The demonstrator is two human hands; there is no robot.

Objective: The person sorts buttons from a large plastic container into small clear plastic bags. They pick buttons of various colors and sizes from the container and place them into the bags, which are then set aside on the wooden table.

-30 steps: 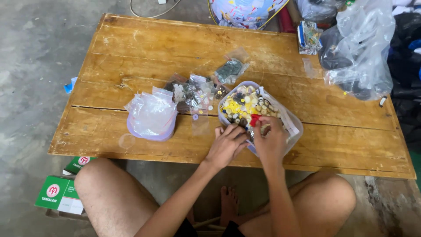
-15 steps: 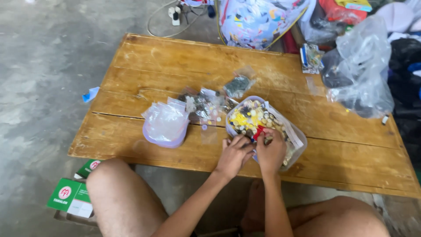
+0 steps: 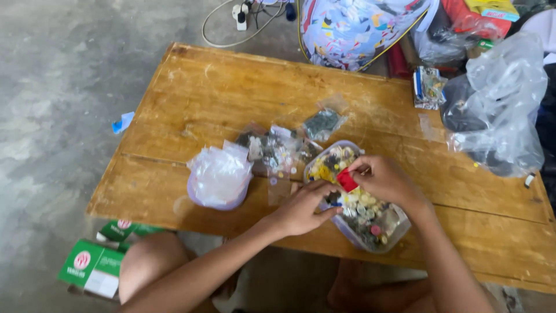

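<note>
1. The right hand (image 3: 385, 182) sits right of the frame's centre, over a clear plastic tub (image 3: 397, 229) filled with small mixed pieces, many yellow and white. Its fingers are pinched shut on a small red piece (image 3: 347, 180), held just above the tub's contents.
2. The left hand (image 3: 301, 208) lies just below and left of the red piece, at the tub's left edge. Its fingers are curled, with the tips touching the pieces in the tub; I cannot tell whether they grip anything.
3. The tub rests on the wooden tabletop (image 3: 231, 87), near its lower edge.
4. Left of the tub stands a lilac bowl (image 3: 219, 197) stuffed with clear plastic bags.
5. Between bowl and tub, slightly higher, lie several small clear packets (image 3: 275, 150) of parts.
6. At the right edge of the frame slumps a large clear plastic bag (image 3: 504, 98).
7. Green and white boxes (image 3: 92, 266) lie on the floor at lower left.
</note>
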